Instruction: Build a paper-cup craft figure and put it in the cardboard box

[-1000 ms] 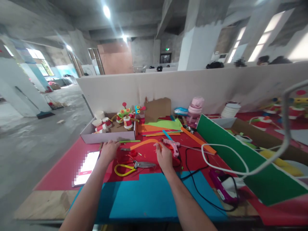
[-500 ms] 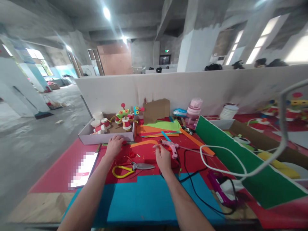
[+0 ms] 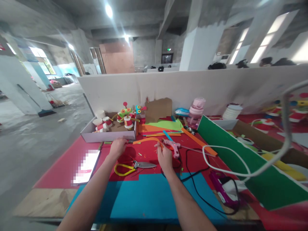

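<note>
My left hand [image 3: 118, 147] is over the red table cover near the front wall of the white box, its fingers closed on something red, too small to make out. My right hand [image 3: 164, 154] is beside the pink glue gun [image 3: 173, 146], with its fingers pinched at the right end of a curved orange strip [image 3: 146, 140]. Between and below the hands lie scissors with yellow handles [image 3: 124, 170]. Green and dark strips lie left of my left hand.
A white box [image 3: 108, 136] holds paper cups and a craft figure [image 3: 128, 121]. Orange strips [image 3: 199, 141] and a green board [image 3: 231, 157] stand or lie to the right. Black and white cables loop near a purple power strip [image 3: 223, 192]. A bright screen [image 3: 87, 166] lies left.
My left hand has shifted slightly right, and a red item now shows at its fingertips. The red piece near the scissors has gone from its spot. The view has turned slightly.
</note>
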`<act>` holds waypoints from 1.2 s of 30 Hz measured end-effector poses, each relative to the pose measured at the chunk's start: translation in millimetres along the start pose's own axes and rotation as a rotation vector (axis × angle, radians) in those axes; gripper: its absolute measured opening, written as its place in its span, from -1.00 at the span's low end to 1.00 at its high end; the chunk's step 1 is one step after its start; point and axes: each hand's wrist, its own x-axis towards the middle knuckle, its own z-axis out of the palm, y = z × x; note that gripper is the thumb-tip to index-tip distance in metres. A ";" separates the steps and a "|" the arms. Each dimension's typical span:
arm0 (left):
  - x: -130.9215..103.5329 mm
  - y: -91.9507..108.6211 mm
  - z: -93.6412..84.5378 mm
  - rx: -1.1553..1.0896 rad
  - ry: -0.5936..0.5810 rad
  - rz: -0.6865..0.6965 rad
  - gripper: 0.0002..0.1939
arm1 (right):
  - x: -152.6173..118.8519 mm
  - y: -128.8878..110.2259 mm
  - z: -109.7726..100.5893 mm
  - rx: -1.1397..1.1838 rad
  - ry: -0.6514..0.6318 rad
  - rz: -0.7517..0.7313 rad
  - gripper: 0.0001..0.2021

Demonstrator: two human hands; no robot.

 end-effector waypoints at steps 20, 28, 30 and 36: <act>34.5 27.8 3.7 0.117 -0.040 0.023 -0.80 | -4.2 -0.2 4.3 -0.010 -0.049 -0.062 -0.48; 18.6 24.3 -9.4 0.068 -0.076 0.043 -0.79 | -3.8 3.2 7.2 0.006 -0.073 -0.052 -0.47; 9.0 27.5 -7.7 0.066 -0.064 0.109 -0.78 | -3.6 4.1 7.7 0.003 -0.077 -0.044 -0.47; -12.6 17.4 0.8 0.104 -0.044 0.190 -0.72 | -2.9 4.3 5.9 0.004 -0.065 -0.045 -0.45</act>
